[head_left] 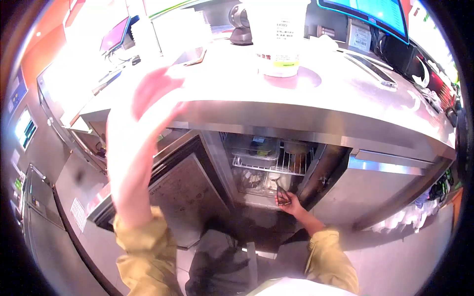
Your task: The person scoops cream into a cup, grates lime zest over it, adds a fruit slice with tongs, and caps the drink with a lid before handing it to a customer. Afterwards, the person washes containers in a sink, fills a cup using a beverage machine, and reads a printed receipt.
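Observation:
My left hand (155, 98) is raised at the counter's front edge, overexposed and blurred, fingers and thumb apart with nothing visible between them. Low in front of the opened under-counter fridge, my right hand (290, 203) is closed around a dark slender tool (282, 193) with a forked upper end; its exact kind is unclear. Just behind that tool sits a pale item (273, 180) on the fridge's lower level. On the wire shelf (291, 168) above rests a clear plastic container (254, 150) with dark and green contents. The fridge door (190, 197) stands swung out to the left.
A large white printed cup (279, 44) stands on the steel counter (222, 86). Near it are a phone-like flat device (370, 69) and a blue-lit screen (370, 15). A closed steel door (380, 190) lies right of the opening. White bags (410, 214) hang at far right.

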Demonstrator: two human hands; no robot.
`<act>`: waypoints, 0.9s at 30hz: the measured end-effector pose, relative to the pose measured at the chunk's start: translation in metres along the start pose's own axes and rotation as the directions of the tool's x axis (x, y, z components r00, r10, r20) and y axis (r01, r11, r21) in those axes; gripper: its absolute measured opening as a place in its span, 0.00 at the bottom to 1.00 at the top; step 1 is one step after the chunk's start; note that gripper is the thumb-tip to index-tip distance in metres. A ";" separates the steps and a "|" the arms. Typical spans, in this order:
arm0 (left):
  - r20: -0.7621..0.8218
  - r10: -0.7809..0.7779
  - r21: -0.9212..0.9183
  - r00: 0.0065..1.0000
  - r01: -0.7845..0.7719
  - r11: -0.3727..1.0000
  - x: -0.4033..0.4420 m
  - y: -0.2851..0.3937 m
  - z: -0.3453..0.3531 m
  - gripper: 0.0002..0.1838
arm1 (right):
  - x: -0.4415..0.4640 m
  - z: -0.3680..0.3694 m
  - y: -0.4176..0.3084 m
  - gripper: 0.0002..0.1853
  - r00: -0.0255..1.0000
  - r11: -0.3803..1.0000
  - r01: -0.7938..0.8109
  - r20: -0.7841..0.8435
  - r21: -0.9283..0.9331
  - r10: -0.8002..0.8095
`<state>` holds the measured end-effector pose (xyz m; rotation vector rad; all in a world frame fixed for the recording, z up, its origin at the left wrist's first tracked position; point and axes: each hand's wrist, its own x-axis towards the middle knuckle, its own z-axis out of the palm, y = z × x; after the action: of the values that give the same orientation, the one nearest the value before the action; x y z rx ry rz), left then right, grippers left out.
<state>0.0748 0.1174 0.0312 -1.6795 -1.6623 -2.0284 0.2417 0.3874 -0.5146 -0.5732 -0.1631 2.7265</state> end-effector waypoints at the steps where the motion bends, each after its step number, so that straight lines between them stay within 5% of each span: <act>1: 0.053 0.047 0.019 0.997 -0.049 0.999 0.018 -0.005 0.020 0.28 | 0.003 -0.004 0.000 0.18 0.999 1.000 -0.020 -0.024 0.021 0.020; 7: 0.467 0.066 -0.073 0.882 -0.036 0.997 0.119 -0.061 0.071 0.42 | 0.006 -0.015 0.011 0.19 0.998 0.995 -0.019 -0.057 0.102 0.025; 11: 0.426 -0.018 -0.173 0.904 0.101 0.980 0.115 -0.015 0.090 0.33 | -0.007 -0.016 0.023 0.19 1.000 0.974 -0.019 -0.015 0.224 0.023; 14: 0.570 0.173 -0.116 0.803 -0.130 0.985 0.119 -0.055 0.080 0.30 | -0.010 -0.013 0.028 0.18 0.989 0.976 0.032 -0.145 0.217 0.000; 17: 0.545 -0.008 -0.081 0.839 0.062 0.995 0.113 -0.034 0.097 0.28 | -0.019 -0.006 0.030 0.18 0.990 0.965 0.056 -0.138 0.255 -0.021; 22: 0.573 0.052 -0.162 0.818 0.050 0.986 0.120 -0.045 0.093 0.30 | -0.029 -0.004 0.033 0.17 0.993 0.959 0.061 -0.114 0.275 -0.031; 24: 0.510 0.025 -0.259 0.860 0.126 0.958 0.121 -0.031 0.098 0.28 | -0.031 -0.003 0.036 0.18 0.971 0.960 0.120 -0.232 0.254 -0.060; 27: 0.428 -0.002 -0.138 0.904 0.068 0.988 0.115 -0.029 0.099 0.28 | -0.035 -0.005 0.039 0.19 0.978 0.966 0.098 -0.202 0.240 -0.050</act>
<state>0.0778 0.2647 0.0789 -2.3018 -1.6887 -1.9440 0.2614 0.3384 -0.5137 -0.7370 0.2009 2.5464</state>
